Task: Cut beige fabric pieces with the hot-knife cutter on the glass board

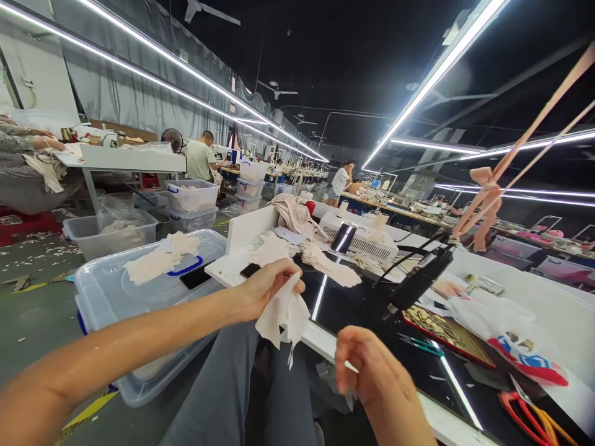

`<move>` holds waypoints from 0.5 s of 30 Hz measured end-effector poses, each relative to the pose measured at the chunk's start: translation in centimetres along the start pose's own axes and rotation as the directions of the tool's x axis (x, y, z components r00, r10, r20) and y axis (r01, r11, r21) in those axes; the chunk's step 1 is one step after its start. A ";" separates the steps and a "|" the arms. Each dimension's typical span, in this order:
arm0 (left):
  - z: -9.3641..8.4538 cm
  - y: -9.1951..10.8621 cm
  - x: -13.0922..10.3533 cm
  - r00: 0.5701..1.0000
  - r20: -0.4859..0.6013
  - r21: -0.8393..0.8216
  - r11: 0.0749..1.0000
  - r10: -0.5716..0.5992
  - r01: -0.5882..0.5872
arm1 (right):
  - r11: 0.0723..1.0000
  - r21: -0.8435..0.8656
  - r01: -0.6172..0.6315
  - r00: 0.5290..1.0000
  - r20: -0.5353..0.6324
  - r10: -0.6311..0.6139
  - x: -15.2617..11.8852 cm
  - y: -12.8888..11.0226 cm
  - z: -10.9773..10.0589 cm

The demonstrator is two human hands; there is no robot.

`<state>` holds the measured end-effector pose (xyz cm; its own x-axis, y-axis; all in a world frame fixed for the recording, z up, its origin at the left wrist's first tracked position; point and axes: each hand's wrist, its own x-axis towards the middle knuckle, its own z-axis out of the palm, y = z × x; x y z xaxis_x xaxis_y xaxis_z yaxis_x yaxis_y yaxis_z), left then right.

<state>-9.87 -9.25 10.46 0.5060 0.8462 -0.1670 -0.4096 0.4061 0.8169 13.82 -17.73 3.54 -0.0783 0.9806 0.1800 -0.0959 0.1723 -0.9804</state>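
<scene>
My left hand [276,285] pinches a pale cream piece of fabric [283,310] that hangs down over my lap in loose, pointed folds. To its right, my right hand [379,378] hovers over the front edge of the black-topped table [357,310]. Its fingers are loosely bent and apart, and I see nothing held in them. More cream fabric pieces [330,263] lie on the table beyond my left hand. A black handheld tool [421,279] hangs above the tabletop, tied to a peach fabric strip [488,192].
Turquoise-handled snips [421,344], red-and-orange-handled scissors [525,409] and a tray [478,350] of small pieces lie at right, near a plastic bag [497,316]. At left, a lidded clear bin [111,297] carries fabric and a phone [195,277]. Other people work behind.
</scene>
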 end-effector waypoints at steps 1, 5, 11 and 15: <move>0.0 -0.1 0.0 1.000 0.012 -0.006 1.000 0.007 -0.007 | 0.995 0.055 -0.080 0.997 -0.006 0.081 0.7 0.7 1.3; 0.3 -0.4 0.0 0.999 0.038 -0.028 0.999 0.032 -0.031 | 0.963 0.149 -0.225 0.970 -0.060 0.236 2.0 4.0 4.0; 0.1 -0.9 0.0 0.997 0.051 -0.026 0.998 0.060 -0.059 | 0.950 0.218 -0.225 0.972 0.118 0.203 2.9 5.4 5.5; -1.4 -1.4 0.1 0.996 0.041 0.030 0.996 0.084 -0.085 | 0.929 0.284 -0.236 0.966 0.169 0.194 3.3 3.9 6.0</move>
<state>-10.26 -9.25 8.54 0.5008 0.8623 -0.0751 -0.4285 0.3223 0.8441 7.27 -14.36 0.82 -0.2621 0.9650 -0.0025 -0.3524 -0.0982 -0.9307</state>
